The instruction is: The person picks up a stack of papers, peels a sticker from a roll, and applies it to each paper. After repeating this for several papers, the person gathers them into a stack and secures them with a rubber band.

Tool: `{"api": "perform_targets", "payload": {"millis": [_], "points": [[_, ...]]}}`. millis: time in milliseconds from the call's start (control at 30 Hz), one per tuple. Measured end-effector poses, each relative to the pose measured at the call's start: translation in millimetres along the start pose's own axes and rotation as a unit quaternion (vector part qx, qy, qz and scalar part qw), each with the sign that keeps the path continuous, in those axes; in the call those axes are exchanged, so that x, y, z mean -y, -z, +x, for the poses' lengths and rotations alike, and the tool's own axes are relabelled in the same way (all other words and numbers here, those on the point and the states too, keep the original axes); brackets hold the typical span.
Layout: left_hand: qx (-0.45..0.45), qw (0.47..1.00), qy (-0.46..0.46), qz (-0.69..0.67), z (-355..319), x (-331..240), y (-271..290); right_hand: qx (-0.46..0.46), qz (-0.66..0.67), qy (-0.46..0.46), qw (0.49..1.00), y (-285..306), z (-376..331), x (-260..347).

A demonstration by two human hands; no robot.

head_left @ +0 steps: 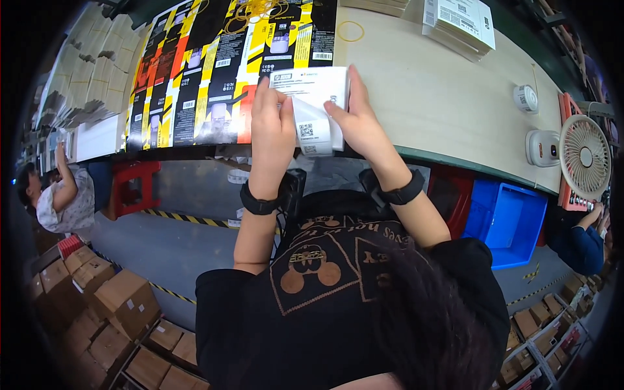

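Between my hands is a small stack of white printed leaflets (318, 84), held over the near edge of the table. My left hand (273, 123) grips its left side, fingers bent at the upper left corner. On the right side my right hand (359, 120) closes round the edge, with its thumb pressed on the top face. A white slip with square codes (309, 133) hangs down at the stack's lower end. Beneath and to the left lie flat yellow, black and orange printed packaging sheets (218, 84). My palms and some fingertips are hidden.
Yellow rubber bands (260, 10) lie on the sheets, and one loose band (351, 30) beside them. Another leaflet stack (465, 26) stands far right. A fan (585, 156) and a white roll (525, 99) sit at right, above a blue bin (507, 221). People work on both sides.
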State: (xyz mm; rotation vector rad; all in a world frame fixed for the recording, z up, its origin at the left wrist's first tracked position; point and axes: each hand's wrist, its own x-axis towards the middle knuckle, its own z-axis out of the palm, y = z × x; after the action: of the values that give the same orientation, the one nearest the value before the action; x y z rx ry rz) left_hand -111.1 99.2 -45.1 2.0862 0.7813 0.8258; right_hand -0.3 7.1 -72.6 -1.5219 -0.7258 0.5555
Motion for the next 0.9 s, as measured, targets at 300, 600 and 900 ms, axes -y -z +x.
{"api": "perform_targets", "payload": {"millis": [300, 600, 900], "points": [[0.098, 0.995, 0.012, -0.032, -15.8, -14.0, -13.4, -0.002, 0.210, -0.127, 0.969, 34.2, -30.1, 26.2], [0.142, 0.978, -0.130, -0.076, -25.6, -54.4, -38.2, -0.157, 0.117, -0.096, 0.976, 98.8, -44.3, 23.7], [0.219, 0.910, 0.106, -0.335, -24.5, -81.0, -12.2, 0.056, 0.036, -0.008, 0.998, 123.3, -57.9, 48.8]]}}
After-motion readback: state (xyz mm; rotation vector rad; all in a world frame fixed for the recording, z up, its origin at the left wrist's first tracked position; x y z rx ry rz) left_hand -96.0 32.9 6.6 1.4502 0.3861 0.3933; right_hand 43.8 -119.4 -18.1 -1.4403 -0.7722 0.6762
